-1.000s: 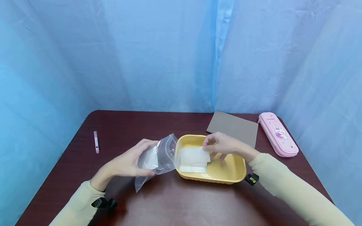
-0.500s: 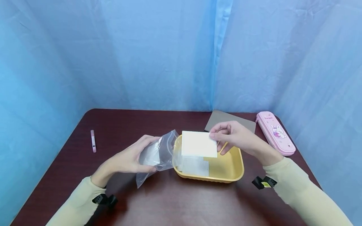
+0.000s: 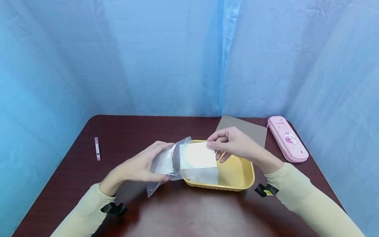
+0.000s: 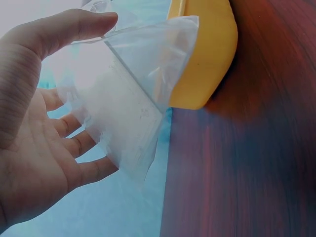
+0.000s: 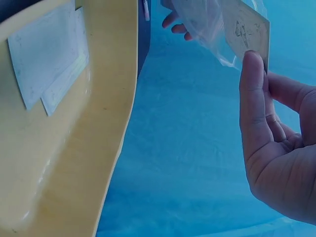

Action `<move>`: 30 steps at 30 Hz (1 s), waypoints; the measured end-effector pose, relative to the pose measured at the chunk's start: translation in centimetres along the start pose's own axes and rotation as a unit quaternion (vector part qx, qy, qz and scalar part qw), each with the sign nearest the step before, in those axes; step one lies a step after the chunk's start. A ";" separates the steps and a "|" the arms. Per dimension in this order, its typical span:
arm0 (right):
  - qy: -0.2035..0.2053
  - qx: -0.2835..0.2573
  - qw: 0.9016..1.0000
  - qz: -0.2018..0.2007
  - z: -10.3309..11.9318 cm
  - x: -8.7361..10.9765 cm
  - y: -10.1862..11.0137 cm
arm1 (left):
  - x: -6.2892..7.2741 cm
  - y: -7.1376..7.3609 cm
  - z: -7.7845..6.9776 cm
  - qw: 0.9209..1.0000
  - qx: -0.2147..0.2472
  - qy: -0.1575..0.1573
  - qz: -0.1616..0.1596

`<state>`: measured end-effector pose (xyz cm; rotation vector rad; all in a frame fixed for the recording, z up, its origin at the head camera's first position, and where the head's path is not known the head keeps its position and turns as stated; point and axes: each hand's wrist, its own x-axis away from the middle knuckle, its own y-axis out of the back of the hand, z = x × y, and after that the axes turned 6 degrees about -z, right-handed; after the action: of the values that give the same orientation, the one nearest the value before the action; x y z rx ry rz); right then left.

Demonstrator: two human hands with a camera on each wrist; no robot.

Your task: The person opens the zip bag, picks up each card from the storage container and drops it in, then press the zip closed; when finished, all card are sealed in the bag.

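Observation:
My left hand (image 3: 140, 166) grips a clear zip bag (image 3: 177, 154) around its sides, thumb along the near side. White cards (image 4: 118, 94) show through its plastic in the left wrist view. Between thumb and fingers, my right hand (image 3: 237, 146) pinches the right edge of a white card (image 3: 197, 156), whose left end is right at the bag's mouth. Dark marks show on that card (image 5: 247, 32) in the right wrist view. Below it stands a yellow basin (image 3: 237, 176), with more white cards (image 5: 44, 54) lying on its bottom.
A grey flat board (image 3: 248, 128) lies behind the basin. To its right is a pink pencil case (image 3: 287, 140) with a rabbit picture. A pink and white marker (image 3: 97, 148) lies at the table's left. Blue curtains (image 3: 165, 59) surround the dark table (image 3: 133, 128).
My right hand has lifted a white card out of the basin, then moved it left to the bag's mouth. My left hand keeps holding the bag, shifted slightly right.

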<state>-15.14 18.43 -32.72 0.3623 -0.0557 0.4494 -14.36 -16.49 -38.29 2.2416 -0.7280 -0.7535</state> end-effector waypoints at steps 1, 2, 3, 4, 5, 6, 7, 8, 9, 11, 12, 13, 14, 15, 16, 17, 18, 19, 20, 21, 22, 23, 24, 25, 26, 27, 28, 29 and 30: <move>0.003 0.002 1.000 -0.001 0.1 -0.1 -0.2 | -0.1 0.0 -0.1 1.000 0.000 0.000 0.001; 0.006 0.003 1.000 -0.002 0.3 -0.1 -0.3 | -0.2 -0.1 -0.1 1.000 -0.001 -0.001 0.001; 0.009 0.005 1.000 -0.004 0.4 -0.1 -0.5 | -0.3 -0.1 -0.2 1.000 -0.002 -0.002 0.002; 0.011 0.006 1.000 -0.005 0.6 -0.2 -0.6 | -0.3 -0.2 -0.3 1.000 -0.002 -0.002 0.003; 0.012 0.005 1.000 -0.005 0.7 -0.2 -0.7 | -0.4 -0.2 -0.4 1.000 -0.003 -0.003 0.003; 0.013 0.005 1.000 -0.005 0.8 -0.2 -0.9 | -0.5 -0.2 -0.4 1.000 -0.002 -0.005 0.004; 0.014 0.005 1.000 -0.004 1.0 -0.2 -1.0 | -0.6 -0.2 -0.5 1.000 0.000 -0.006 0.004; 0.014 0.004 1.000 -0.003 1.0 -0.3 -1.1 | -0.6 -0.2 -0.6 1.000 0.001 -0.007 0.004; 0.016 0.004 1.000 -0.001 1.1 -0.3 -1.3 | -0.7 -0.3 -0.7 1.000 0.002 -0.008 0.004; 0.019 0.002 1.000 0.003 1.2 -0.5 -1.6 | -0.8 -0.3 -0.7 1.000 0.004 -0.011 0.003; 0.020 0.001 1.000 0.005 1.3 -0.5 -1.7 | -0.8 -0.3 -0.8 1.000 0.006 -0.013 0.003; 0.021 0.000 1.000 0.007 1.4 -0.6 -1.9 | -0.8 -0.3 -0.8 1.000 0.006 -0.015 0.003; 0.023 -0.002 1.000 0.008 1.4 -0.6 -2.0 | -0.8 -0.4 -0.8 1.000 0.005 -0.016 0.003; 0.024 -0.004 1.000 0.009 1.5 -0.7 -2.1 | -0.9 -0.4 -0.7 1.000 0.005 -0.018 0.002; 0.023 -0.008 1.000 0.008 1.5 -0.7 -2.2 | -0.9 -0.4 -0.7 1.000 0.004 -0.018 0.002; 0.022 -0.011 1.000 0.006 1.5 -0.7 -2.3 | -0.8 -0.5 -0.7 1.000 0.003 -0.018 0.003; 0.021 -0.016 1.000 0.004 1.5 -0.8 -2.3 | -0.8 -0.5 -0.7 1.000 0.002 -0.018 0.004; 0.018 -0.021 1.000 0.001 1.4 -0.8 -2.3 | -0.8 -0.5 -0.7 1.000 0.000 -0.017 0.004; 0.013 -0.027 1.000 -0.002 1.4 -0.8 -2.2 | -0.8 -0.5 -0.7 1.000 -0.001 -0.017 0.004; 0.008 -0.034 0.999 -0.003 1.3 -0.8 -2.2 | -0.8 -0.6 -0.7 1.000 -0.002 -0.016 0.004; 0.003 -0.042 0.999 -0.002 1.3 -0.9 -2.1 | -0.8 -0.6 -0.7 1.000 -0.002 -0.015 0.004; -0.002 -0.049 0.999 0.001 1.2 -1.0 -2.1 | -0.8 -0.6 -0.7 1.000 -0.002 -0.016 0.002; -0.006 -0.056 0.998 0.005 1.1 -1.1 -2.0 | -0.8 -0.6 -0.7 1.000 -0.003 -0.017 0.001; -0.010 -0.062 0.998 0.008 1.1 -1.1 -2.0 | -0.8 -0.6 -0.7 1.000 -0.003 -0.018 0.000; -0.011 -0.067 0.998 0.010 1.0 -1.2 -2.0 | -0.8 -0.6 -0.7 1.000 -0.002 -0.019 0.000; -0.013 -0.074 0.997 0.010 0.8 -1.2 -1.9 | -0.8 -0.6 -0.7 1.000 -0.002 -0.021 -0.001; -0.015 -0.080 0.997 0.008 0.7 -1.3 -1.9 | -0.8 -0.7 -0.7 1.000 -0.002 -0.022 -0.001; -0.017 -0.086 0.996 0.006 0.6 -1.3 -1.9 | -0.9 -0.7 -0.7 1.000 -0.003 -0.024 -0.002; -0.019 -0.091 0.996 0.004 0.5 -1.3 -1.9 | -0.9 -0.7 -0.7 1.000 -0.004 -0.025 -0.004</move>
<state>-15.50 16.09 -33.03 0.1905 -0.1340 0.4412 -14.27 -15.18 -38.07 2.2270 -0.7399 -0.8178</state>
